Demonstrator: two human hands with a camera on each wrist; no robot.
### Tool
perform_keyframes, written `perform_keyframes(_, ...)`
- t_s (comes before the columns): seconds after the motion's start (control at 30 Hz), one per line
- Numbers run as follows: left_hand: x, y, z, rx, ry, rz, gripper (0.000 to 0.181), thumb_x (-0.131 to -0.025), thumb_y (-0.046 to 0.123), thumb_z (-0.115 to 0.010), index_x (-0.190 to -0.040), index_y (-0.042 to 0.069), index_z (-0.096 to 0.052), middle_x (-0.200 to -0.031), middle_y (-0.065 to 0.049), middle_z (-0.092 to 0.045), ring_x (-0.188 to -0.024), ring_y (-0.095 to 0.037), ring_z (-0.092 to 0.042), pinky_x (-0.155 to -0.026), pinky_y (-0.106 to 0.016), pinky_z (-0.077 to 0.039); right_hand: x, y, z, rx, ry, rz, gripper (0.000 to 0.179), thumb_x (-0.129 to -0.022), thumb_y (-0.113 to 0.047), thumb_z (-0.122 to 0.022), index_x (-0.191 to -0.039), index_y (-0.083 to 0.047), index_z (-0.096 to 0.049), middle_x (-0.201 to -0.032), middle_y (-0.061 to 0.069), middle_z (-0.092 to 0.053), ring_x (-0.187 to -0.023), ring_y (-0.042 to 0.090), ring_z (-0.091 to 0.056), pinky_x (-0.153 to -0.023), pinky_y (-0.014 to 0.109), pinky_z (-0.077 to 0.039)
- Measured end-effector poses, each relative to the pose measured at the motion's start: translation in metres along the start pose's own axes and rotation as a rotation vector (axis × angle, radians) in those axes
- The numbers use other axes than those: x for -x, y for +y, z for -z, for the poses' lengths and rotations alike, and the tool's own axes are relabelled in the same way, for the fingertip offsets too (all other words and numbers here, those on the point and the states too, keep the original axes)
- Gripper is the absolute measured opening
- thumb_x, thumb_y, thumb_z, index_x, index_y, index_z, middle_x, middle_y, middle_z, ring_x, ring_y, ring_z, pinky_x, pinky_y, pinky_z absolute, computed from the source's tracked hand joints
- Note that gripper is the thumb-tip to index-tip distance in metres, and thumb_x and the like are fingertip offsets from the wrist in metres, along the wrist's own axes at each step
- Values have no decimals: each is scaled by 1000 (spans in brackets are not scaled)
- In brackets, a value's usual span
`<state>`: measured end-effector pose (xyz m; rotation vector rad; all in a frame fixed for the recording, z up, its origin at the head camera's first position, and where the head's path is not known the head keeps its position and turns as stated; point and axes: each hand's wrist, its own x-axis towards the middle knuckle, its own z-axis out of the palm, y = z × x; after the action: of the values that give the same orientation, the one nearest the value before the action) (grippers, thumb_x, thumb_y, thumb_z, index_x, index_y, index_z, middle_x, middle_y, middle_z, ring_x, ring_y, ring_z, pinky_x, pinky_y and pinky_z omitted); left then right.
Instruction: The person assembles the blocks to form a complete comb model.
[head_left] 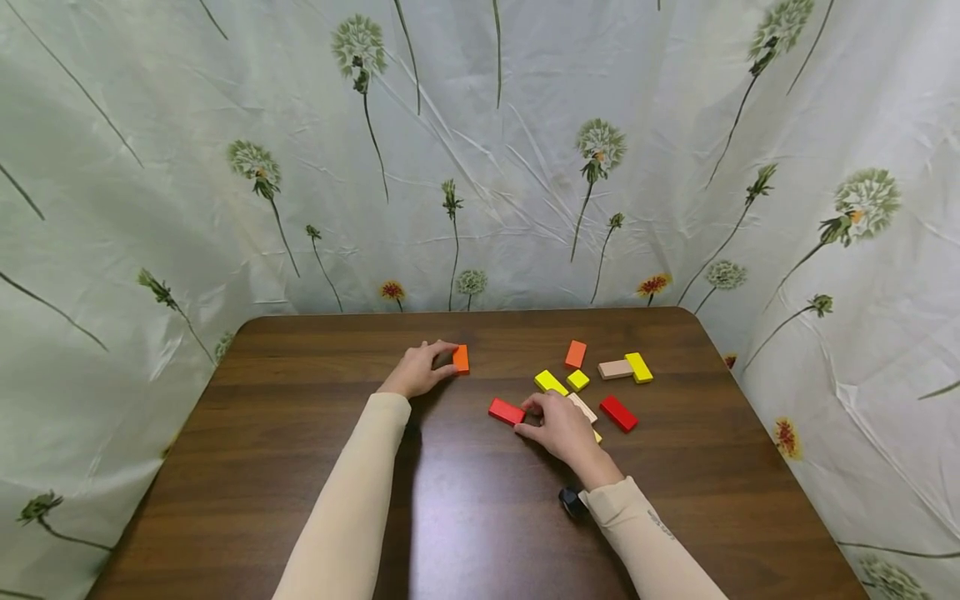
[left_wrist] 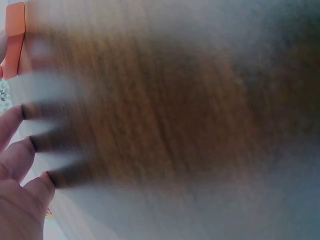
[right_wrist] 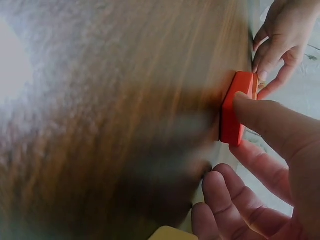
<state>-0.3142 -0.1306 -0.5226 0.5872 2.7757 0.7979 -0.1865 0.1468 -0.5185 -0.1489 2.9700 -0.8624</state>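
Observation:
Near the table's far edge, an orange wooden block (head_left: 461, 360) is pinched between the thumb and fingers of my left hand (head_left: 418, 370). The left wrist view catches only part of that orange block (left_wrist: 15, 32), with the other fingers (left_wrist: 20, 160) spread on the tabletop. Closer to me and farther right, my right hand (head_left: 562, 427) pinches one end of a red block (head_left: 506, 412). In the right wrist view the thumb presses on the face of the red block (right_wrist: 235, 115), and a fingertip touches its lower end.
Around the right hand lie a pale block (head_left: 582, 407), a yellow block (head_left: 550, 382), a small yellow block (head_left: 577, 380) and a second red block (head_left: 618, 413). Behind them are another orange block (head_left: 575, 354), a tan block (head_left: 615, 369) and a yellow one (head_left: 639, 367) touching it.

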Motion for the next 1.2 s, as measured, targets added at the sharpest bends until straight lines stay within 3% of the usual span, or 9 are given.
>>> perform_keyframes(0.4, -1, 4, 1, 1, 11, 24, 51, -107, 32, -69, -155, 15, -59, -162, -20, -53, -157, -55, -34, -125, -68, -34, -6, -5, -9, -73, 40, -51, 26, -85, -27, -94, -101, -11, -81, -92, 0, -72, -79, 12, -61, -75, 31, -53)
perform_keyframes(0.8, -1, 3, 0, -4, 13, 31, 51, -107, 32, -69, -154, 16, -60, -164, -20, -52, -158, -53, -33, -126, -68, -33, -12, -16, -21, -113, 109, -7, 25, -84, -27, -93, -96, -10, -80, -86, 0, -73, -76, 9, -62, -73, 29, -54)
perform_keyframes(1.2, -1, 2, 0, 10, 12, 38, 52, -106, 34, -69, -154, 16, -61, -166, -21, -48, -159, -52, -32, -126, -68, -31, -22, -36, -29, -132, 131, -33, 27, -85, -32, -92, -95, -11, -80, -88, 1, -73, -75, 10, -66, -71, 31, -56)
